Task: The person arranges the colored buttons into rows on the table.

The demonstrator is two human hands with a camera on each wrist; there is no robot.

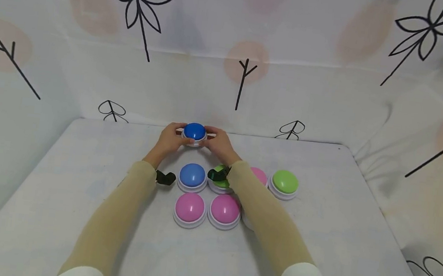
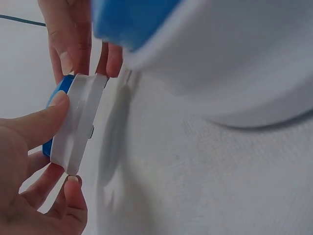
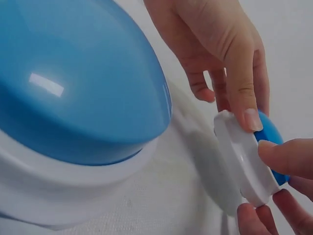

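Note:
A dark blue dome push button (image 1: 195,131) with a white base is held between both hands at the table's far edge. My left hand (image 1: 170,139) grips its left side, with the thumb (image 2: 57,105) on the white rim near the dome and curled fingers by the base. From the other side my right hand (image 1: 220,144) pinches it, thumb and fingers at the rim. Both wrist views show the button tilted, its base (image 3: 242,159) raised over the white surface with a shadow below. A lighter blue button (image 1: 192,175) stands just in front of the hands.
Two pink buttons (image 1: 190,208) stand in the nearest row, beside a white base partly under the right sleeve (image 1: 273,221). A green button (image 1: 222,182) and another pink one (image 1: 259,175) are partly covered by that arm. Farther right is a green button (image 1: 285,181). Patterned cloth (image 1: 194,85) hangs behind the table.

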